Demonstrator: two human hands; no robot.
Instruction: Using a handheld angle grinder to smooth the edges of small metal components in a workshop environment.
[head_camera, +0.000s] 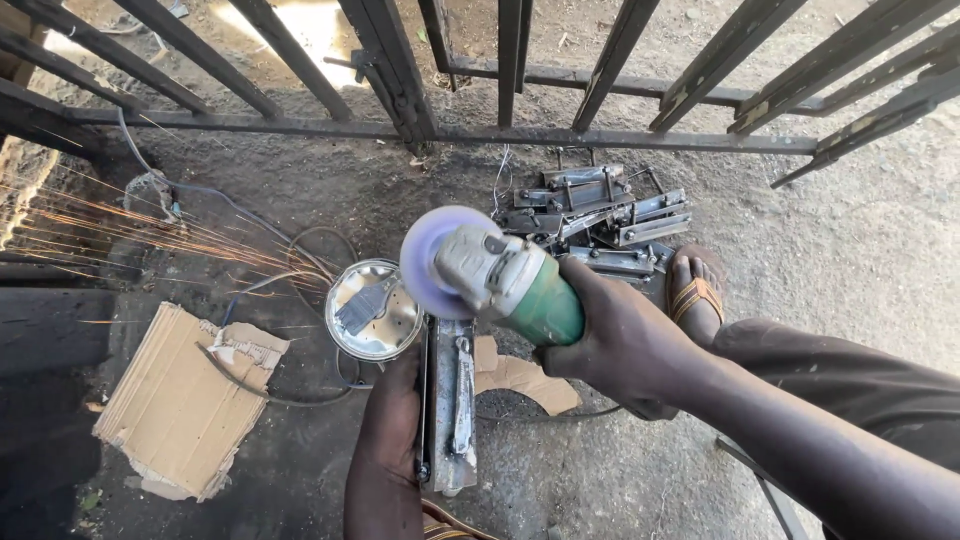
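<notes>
black steel gate (560, 135) runs across the top, dirt ground below. torn cardboard sheet (180, 400) lower left. pile of metal latch parts (600, 220) just behind the grinder. right hand (625, 345) wrapped tight round the green angle grinder (500, 280), disc spinning, sparks (130, 235) flying left. left hand (392, 420) clamped on the edge of the metal bracket (450, 400) standing on the ground under the disc. round tin (372, 310) touching its left.

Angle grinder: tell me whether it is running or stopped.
Running. The angle grinder in the right hand has a blurred disc, and sparks stream leftward from the metal piece.
</notes>
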